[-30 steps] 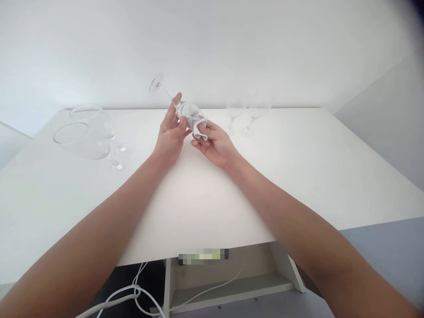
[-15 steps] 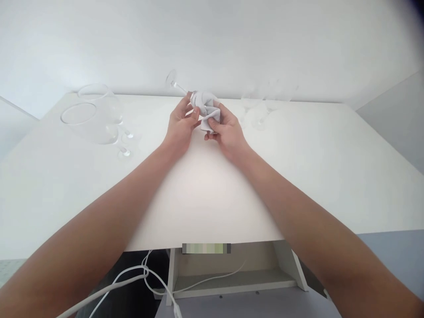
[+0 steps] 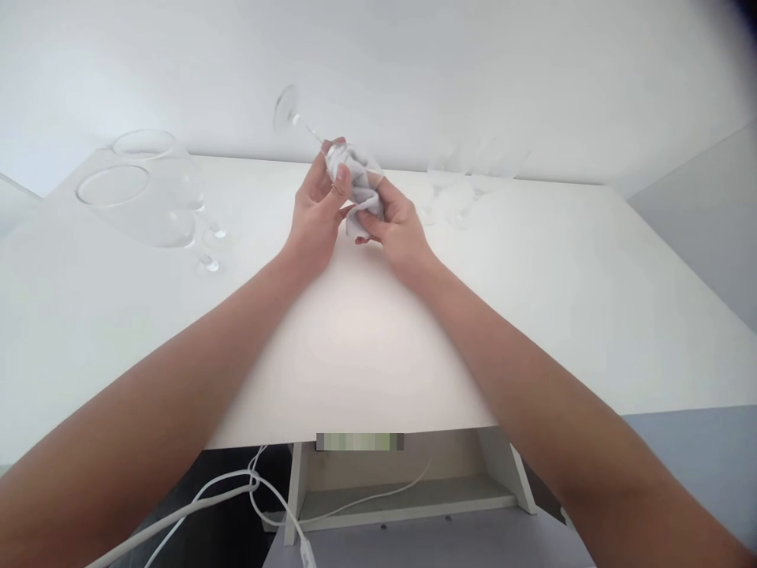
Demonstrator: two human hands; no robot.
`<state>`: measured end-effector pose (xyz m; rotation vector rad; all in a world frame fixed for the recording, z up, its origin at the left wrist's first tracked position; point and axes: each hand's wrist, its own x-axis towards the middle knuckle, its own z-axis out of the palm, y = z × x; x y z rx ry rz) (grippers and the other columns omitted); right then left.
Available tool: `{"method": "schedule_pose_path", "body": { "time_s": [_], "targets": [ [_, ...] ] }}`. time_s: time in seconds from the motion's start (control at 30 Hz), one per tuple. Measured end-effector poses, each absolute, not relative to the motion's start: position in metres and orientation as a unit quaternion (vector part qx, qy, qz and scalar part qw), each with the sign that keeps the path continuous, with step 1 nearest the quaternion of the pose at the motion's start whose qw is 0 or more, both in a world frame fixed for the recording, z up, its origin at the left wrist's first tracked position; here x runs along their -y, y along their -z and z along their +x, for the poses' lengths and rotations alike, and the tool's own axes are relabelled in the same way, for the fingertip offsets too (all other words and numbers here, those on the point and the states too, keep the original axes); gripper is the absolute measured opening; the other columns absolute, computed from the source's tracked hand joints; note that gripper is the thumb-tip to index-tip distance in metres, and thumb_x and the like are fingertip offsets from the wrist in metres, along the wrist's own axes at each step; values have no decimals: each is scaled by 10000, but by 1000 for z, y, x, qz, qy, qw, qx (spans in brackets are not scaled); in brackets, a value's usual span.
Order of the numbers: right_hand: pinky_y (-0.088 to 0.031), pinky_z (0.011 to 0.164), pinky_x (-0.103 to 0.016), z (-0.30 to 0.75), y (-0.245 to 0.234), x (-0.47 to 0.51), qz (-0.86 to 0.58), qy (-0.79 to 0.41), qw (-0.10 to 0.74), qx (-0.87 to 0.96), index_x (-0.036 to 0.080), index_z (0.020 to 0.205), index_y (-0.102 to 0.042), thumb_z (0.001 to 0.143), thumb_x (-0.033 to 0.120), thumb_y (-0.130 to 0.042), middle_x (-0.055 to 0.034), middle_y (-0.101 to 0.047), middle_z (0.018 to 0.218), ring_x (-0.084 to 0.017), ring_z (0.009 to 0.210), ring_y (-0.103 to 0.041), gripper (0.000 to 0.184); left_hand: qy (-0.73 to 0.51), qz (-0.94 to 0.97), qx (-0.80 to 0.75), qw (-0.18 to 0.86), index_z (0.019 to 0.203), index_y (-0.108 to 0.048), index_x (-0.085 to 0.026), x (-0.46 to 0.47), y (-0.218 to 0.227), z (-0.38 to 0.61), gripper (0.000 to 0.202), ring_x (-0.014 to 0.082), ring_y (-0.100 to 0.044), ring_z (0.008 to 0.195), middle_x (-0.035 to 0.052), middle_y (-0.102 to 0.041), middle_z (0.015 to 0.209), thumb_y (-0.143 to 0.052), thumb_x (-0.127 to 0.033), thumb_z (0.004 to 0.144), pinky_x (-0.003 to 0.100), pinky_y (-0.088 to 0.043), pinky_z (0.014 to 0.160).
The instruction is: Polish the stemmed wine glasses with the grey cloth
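A clear stemmed wine glass (image 3: pixel 288 110) is held tilted above the far part of the white table, its foot pointing up and left. Around its bowl my left hand (image 3: pixel 318 201) is closed, with the thumb toward me. A light grey cloth (image 3: pixel 359 183) is bunched in the glass's bowl, and some of it hangs out at the near side. My right hand (image 3: pixel 396 221) grips this cloth, its fingers partly in or behind the bowl. The glass's rim is mostly covered by the cloth and fingers.
Two large wine glasses (image 3: pixel 139 213) stand at the left of the white table (image 3: pixel 355 355). Several smaller clear glasses (image 3: pixel 461 185) are faint at the back right. Below the front edge are an open shelf (image 3: pixel 408 501) and white cables (image 3: pixel 236 477).
The glass has tipped and shifted up and left, its foot now higher. Both hands moved slightly left with it, still gripping. The whole view has also shifted a little.
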<state>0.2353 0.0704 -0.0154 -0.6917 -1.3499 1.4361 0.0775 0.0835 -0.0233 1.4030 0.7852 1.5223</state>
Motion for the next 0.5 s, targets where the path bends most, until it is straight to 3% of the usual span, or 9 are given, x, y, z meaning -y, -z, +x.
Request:
{"method": "schedule_pose_path", "body": {
  "time_s": [0.13, 0.27, 0.4, 0.5],
  "targets": [
    [-641, 726, -278, 238, 13, -70, -288, -640, 472, 534, 287, 1242, -669, 947, 362, -777, 26, -671, 903, -108, 692, -561, 323, -623, 553, -333, 441, 1349, -654, -349, -91, 32, 75, 672, 315, -712, 1260, 81, -750, 1169, -801, -738, 821, 454, -583, 1068],
    [-623, 713, -271, 244, 10, -71, -288, -631, 507, 512, 293, 1189, -680, 950, 366, -794, 50, -613, 821, -83, 611, -509, 275, -628, 540, -289, 480, 1359, -656, -343, -88, 29, 79, 643, 347, -639, 1391, 89, -741, 1270, -857, -640, 825, 499, -551, 1126],
    [-601, 645, -266, 237, 13, -70, -310, -597, 504, 542, 318, 1229, -679, 883, 380, -864, 34, -644, 869, -121, 704, -592, 398, -622, 518, -298, 506, 1317, -661, -348, -80, 23, 83, 560, 376, -634, 1390, 84, -740, 1271, -795, -663, 874, 514, -611, 1025],
    [-617, 666, -286, 237, 14, -70, -304, -622, 470, 548, 277, 1163, -681, 873, 454, -879, 35, -631, 839, -100, 623, -532, 393, -619, 514, -311, 506, 1294, -655, -336, -82, 24, 80, 605, 348, -673, 1323, 78, -758, 1209, -812, -699, 836, 483, -621, 1011]
  ]
}}
